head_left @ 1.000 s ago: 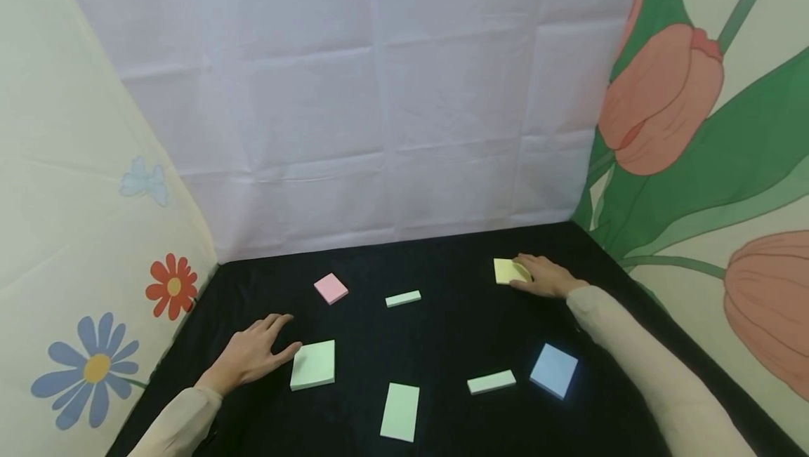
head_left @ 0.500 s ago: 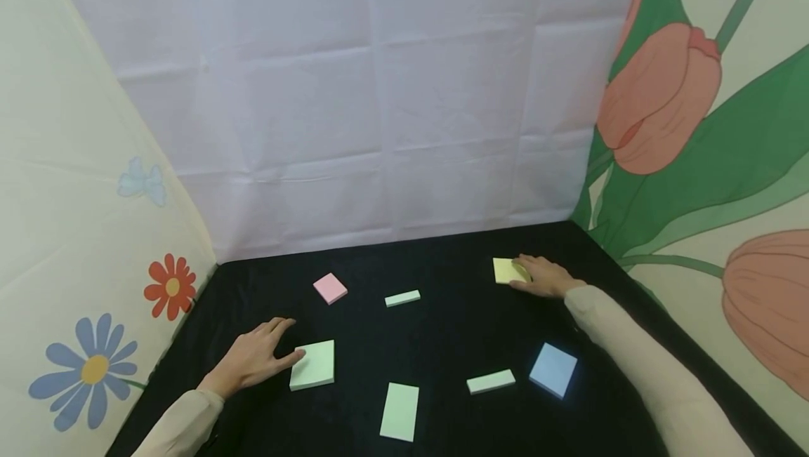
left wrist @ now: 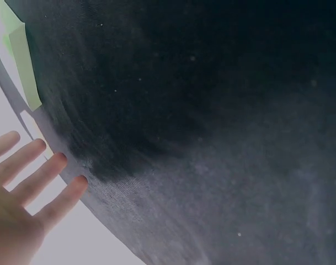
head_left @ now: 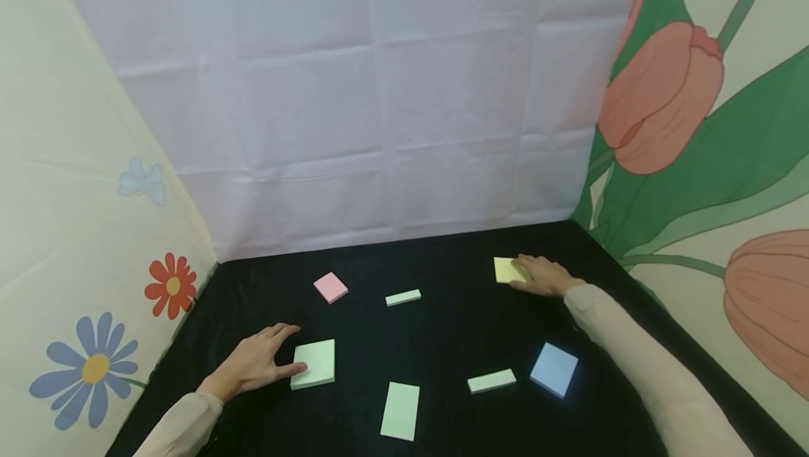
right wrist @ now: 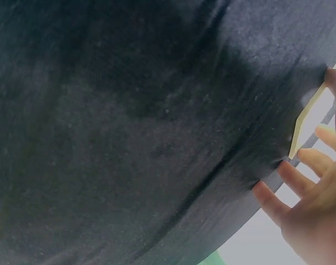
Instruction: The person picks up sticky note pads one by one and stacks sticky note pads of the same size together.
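My left hand (head_left: pixel 253 362) is spread at the left side of a pale green sticky note pad (head_left: pixel 319 366). Its thumb lies over the pad's left part; whether they touch I cannot tell. The left wrist view shows the left fingers (left wrist: pixel 52 171) straight and apart. At the far right, my right hand (head_left: pixel 546 276) grips a yellow sticky note pad (head_left: pixel 504 269) by its right part, thumb on the near side and fingers on the far side. In the right wrist view, the yellow pad's edge (right wrist: pixel 303 118) shows between thumb and fingers, flat on the cloth.
On the black cloth (head_left: pixel 442 345) lie a pink pad (head_left: pixel 331 288), a small green strip pad (head_left: pixel 403 297), another strip pad (head_left: pixel 491 380), a green rectangular pad (head_left: pixel 400 411) and a blue pad (head_left: pixel 554 370). A white sheet (head_left: pixel 379 127) hangs behind, with flowered sheets at both sides.
My left hand has shifted slightly right and nearer, so its thumb now overlaps the green pad more. The right hand and the yellow pad stay in place.
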A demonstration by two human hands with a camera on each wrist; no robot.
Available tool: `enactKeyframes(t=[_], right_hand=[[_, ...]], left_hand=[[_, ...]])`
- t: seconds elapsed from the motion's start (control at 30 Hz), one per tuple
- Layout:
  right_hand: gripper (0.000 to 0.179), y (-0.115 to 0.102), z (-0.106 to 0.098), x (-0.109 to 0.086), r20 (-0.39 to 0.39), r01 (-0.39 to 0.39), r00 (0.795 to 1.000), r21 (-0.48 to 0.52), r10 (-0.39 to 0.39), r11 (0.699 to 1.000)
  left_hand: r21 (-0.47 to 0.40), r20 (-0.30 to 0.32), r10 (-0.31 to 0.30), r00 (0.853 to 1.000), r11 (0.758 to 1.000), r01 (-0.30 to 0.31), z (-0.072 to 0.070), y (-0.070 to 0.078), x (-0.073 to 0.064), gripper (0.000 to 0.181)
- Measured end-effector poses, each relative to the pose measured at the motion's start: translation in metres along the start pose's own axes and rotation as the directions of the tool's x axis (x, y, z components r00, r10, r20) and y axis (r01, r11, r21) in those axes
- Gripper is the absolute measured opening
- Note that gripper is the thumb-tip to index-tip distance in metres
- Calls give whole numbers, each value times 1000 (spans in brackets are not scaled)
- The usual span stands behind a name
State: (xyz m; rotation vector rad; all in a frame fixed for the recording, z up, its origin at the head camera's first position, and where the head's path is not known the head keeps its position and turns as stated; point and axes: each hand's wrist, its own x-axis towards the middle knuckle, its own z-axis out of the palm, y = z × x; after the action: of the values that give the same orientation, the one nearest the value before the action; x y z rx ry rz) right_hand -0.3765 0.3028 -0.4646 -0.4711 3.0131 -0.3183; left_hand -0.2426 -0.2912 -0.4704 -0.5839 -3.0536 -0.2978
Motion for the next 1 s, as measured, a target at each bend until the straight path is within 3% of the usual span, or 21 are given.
enactKeyframes(t=[0.43, 1.0], right_hand=[[73, 1, 2, 1, 10, -7, 1000, -1, 7, 1000], [69, -2, 0, 0, -4, 12, 1000, -11, -12, 1000]], left_hand=[[-86, 74, 2, 997, 996, 4, 4, 1, 0, 85], [-76, 79, 63, 995, 995, -57, 6, 4, -1, 84]])
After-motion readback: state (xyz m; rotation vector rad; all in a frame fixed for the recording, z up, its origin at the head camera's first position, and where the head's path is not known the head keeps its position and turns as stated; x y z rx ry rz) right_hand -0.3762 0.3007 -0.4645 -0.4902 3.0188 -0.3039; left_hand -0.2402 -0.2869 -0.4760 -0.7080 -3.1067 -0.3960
